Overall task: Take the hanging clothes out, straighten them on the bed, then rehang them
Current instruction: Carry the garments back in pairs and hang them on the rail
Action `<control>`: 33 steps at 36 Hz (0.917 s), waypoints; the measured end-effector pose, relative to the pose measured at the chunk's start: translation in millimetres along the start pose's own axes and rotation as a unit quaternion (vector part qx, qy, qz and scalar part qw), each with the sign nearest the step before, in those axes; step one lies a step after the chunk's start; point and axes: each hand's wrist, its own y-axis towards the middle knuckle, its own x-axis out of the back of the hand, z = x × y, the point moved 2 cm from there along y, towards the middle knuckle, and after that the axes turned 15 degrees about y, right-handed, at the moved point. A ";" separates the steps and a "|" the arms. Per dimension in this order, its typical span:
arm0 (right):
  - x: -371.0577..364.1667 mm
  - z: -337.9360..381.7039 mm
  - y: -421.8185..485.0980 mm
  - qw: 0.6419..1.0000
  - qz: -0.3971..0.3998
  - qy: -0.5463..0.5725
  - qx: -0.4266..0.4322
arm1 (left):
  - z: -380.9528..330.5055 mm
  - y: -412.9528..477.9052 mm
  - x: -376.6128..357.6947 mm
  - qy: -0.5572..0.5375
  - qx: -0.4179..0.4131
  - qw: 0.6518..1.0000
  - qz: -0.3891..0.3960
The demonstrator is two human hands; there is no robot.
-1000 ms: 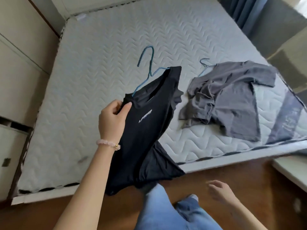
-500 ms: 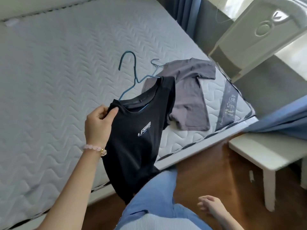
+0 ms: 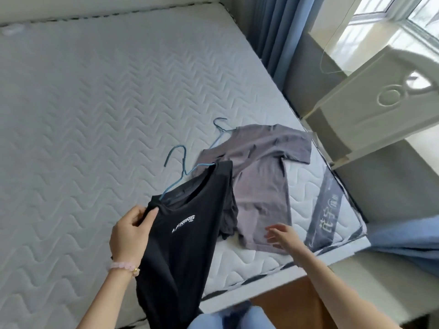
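Bright daylight from the window, soft shadows, slight blur.

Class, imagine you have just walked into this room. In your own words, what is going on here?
A person stands at the edge of a bare mattress, sorting clothes. Their left hand pinches the shoulder of a black T-shirt on a blue hanger and holds it above the bed. Their right hand, fingers open, reaches over a grey T-shirt that lies rumpled on the mattress with a second hanger at its collar. Neither shirt is laid out flat yet.
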 end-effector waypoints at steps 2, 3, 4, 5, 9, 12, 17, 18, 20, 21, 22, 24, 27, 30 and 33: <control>3.2 25.7 20.7 1.000 0.015 -0.013 0.009 | 1.6 7.3 -11.8 -0.009 0.013 1.000 0.012; 5.2 37.3 31.9 0.999 0.023 -0.019 0.011 | 1.1 10.1 -18.8 -0.012 0.020 1.000 0.019; 8.1 48.2 44.2 0.999 0.029 -0.026 0.013 | -0.3 12.2 -26.4 -0.011 0.025 0.999 0.028; 11.3 58.1 57.6 0.999 0.036 -0.035 0.015 | -3.0 13.0 -34.4 -0.009 0.031 0.999 0.037; 25.8 97.1 124.6 0.993 0.059 -0.095 0.038 | -10.8 16.1 -69.8 -0.002 0.076 0.996 0.054; 31.7 128.1 184.7 0.986 0.059 -0.140 0.064 | -15.2 21.9 -97.4 0.018 0.094 0.994 0.052; 28.4 169.3 280.1 0.970 0.057 -0.214 0.097 | -11.9 45.6 -137.8 0.049 0.122 0.988 0.083; 24.2 176.8 293.5 0.965 0.062 -0.231 0.103 | -11.9 51.6 -143.9 0.054 0.126 0.987 0.085; 12.2 192.1 312.6 0.955 0.076 -0.261 0.115 | -11.1 65.4 -154.9 0.065 0.137 0.985 0.080; 5.6 199.4 321.9 0.951 0.082 -0.273 0.119 | -11.3 72.9 -160.3 0.072 0.141 0.984 0.077; -0.4 205.5 332.1 0.948 0.084 -0.283 0.122 | -10.3 80.4 -166.0 0.081 0.143 0.983 0.077; -11.9 215.6 354.0 0.938 0.087 -0.305 0.138 | -8.7 93.1 -176.9 0.113 0.142 0.980 0.079; -23.2 229.3 384.5 0.923 0.094 -0.336 0.161 | -3.6 104.8 -192.8 0.156 0.133 0.975 0.081; -28.5 240.3 416.9 0.899 0.100 -0.381 0.192 | 7.3 108.0 -204.4 0.169 0.154 0.971 0.067; -35.8 248.2 447.2 0.869 0.096 -0.432 0.222 | 25.7 102.2 -210.6 0.147 0.172 0.972 0.061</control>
